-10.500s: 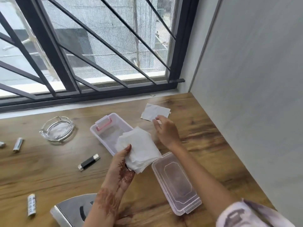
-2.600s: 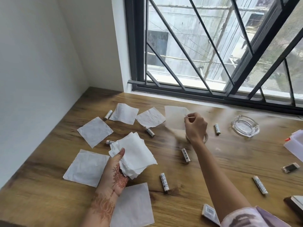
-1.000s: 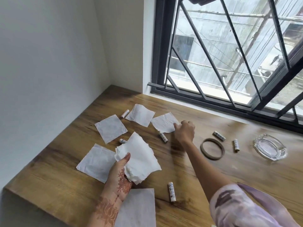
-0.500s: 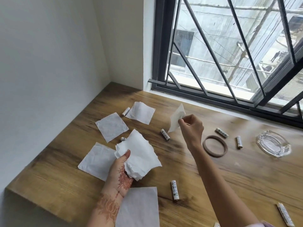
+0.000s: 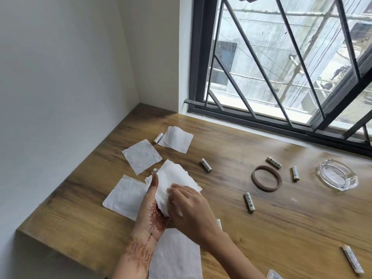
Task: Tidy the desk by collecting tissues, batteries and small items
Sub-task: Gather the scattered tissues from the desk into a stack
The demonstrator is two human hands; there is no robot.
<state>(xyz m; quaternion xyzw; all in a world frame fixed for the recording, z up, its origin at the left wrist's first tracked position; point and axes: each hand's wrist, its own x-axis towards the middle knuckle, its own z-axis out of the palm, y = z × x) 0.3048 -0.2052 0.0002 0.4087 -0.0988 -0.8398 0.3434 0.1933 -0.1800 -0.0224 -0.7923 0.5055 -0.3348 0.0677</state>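
My left hand [image 5: 153, 210] grips a stack of white tissues [image 5: 177, 179] above the wooden desk [image 5: 271, 234]. My right hand [image 5: 189, 208] lies on the stack from the right, fingers pressed onto the top tissue. Loose tissues lie flat around them: one at the far back [image 5: 177, 138], one left of it [image 5: 142, 156], one under my left hand [image 5: 124, 196], one at the near edge [image 5: 177, 256]. Several white batteries are scattered: by the far tissue [image 5: 158, 137], mid-desk [image 5: 206, 165], right of my hands [image 5: 249, 202], near the ring [image 5: 274, 162], [image 5: 295, 173], and near right [image 5: 352, 262].
A brown ring [image 5: 266, 178] lies right of centre. A glass ashtray [image 5: 335, 177] stands at the far right. A small clear item [image 5: 274, 275] shows at the bottom edge. White walls close the left corner; a barred window runs along the back. The desk's near-left edge drops off.
My right hand lifted a tissue from the back of the desk and brought it down onto the stack in my left hand. The view earlier swung from the box side to this corner.
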